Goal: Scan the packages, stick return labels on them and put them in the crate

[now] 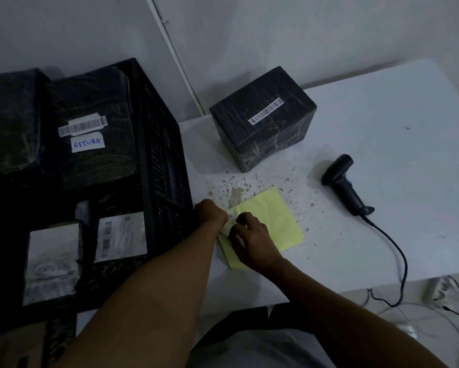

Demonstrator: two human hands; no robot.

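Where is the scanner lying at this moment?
In the head view the scanner lies on the white table, on the right side, to the right of the yellow sheet and below the black box. No hand touches it.

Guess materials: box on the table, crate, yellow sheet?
Box: probably cardboard wrapped in glossy black plastic film; wrinkles and sheen show. Crate: looks like rigid black moulded plastic, with slotted walls. Yellow sheet: thin matte paper, possibly label backing; both hands' fingers work at its corner.
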